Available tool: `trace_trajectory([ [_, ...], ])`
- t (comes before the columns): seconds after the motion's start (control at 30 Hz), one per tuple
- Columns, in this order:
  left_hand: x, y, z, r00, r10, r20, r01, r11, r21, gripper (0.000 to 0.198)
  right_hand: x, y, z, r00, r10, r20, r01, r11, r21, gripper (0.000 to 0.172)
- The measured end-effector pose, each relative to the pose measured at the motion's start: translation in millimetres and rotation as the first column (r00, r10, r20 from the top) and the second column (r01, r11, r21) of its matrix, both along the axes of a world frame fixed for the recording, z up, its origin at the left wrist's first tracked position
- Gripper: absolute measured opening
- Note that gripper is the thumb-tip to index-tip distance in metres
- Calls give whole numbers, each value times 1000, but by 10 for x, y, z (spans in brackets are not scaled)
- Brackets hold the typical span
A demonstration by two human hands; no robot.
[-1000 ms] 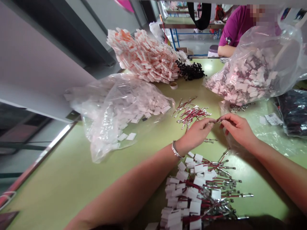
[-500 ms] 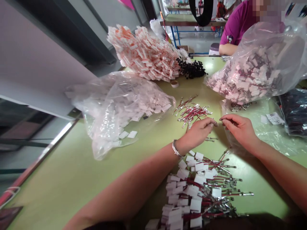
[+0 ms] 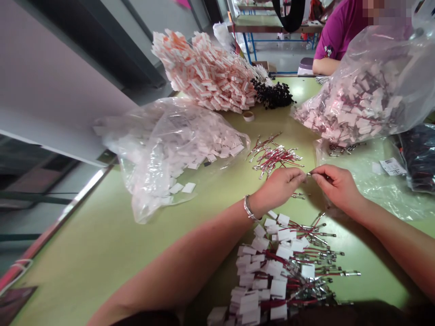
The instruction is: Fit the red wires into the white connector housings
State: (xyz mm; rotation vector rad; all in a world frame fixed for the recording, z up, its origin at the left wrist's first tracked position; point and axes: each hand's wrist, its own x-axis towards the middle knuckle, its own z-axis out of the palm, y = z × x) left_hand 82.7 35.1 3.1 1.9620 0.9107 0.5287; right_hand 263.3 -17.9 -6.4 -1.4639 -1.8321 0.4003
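My left hand [image 3: 283, 184] and my right hand [image 3: 335, 183] meet fingertip to fingertip over the table, both pinched closed. Between them shows a small metal wire terminal [image 3: 308, 174]; the rest of what they hold is hidden by the fingers. Just behind my left hand lies a loose heap of short red wires [image 3: 277, 158] with metal ends. A few more metal-ended wires [image 3: 299, 195] lie beneath the hands. Nearer to me spreads a pile of red wires with white plastic housings [image 3: 278, 290] on their left ends and bare metal terminals on the right.
On the green table [image 3: 102, 244], a clear bag of white housings [image 3: 183, 149] lies left. Pink-white bundled parts [image 3: 210, 77], black-tipped wires [image 3: 273, 94] and a tape roll [image 3: 248, 116] sit behind. A full bag [image 3: 356, 104] stands right, before a person in a purple shirt [image 3: 340, 36].
My hands have drawn slightly closer together, and the metal terminal now shows between their fingertips. The camera view has shifted a little; the piles look the same.
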Motion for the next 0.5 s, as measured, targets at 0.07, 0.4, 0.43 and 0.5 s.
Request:
trace_trajectory([
  [0.07,-19,12,-2,999,-14,-37,15,1000,27,25,12,8,25,998,57,27,-56,998,-19,17],
  [0.4,-86,55,279,856,-137,-499,339,877,341,23,-123,-16,172,998,40,-44,-49,974,-221,19],
  [0.43,-121,99,336,867,-163,-470,344,879,331,23,-130,-13,159,997,33,-64,-46,974,-222,19],
  [0.5,-253,220,454,911,-184,-370,316,887,336,21,-113,0,122,996,28,-83,-45,977,-209,19],
])
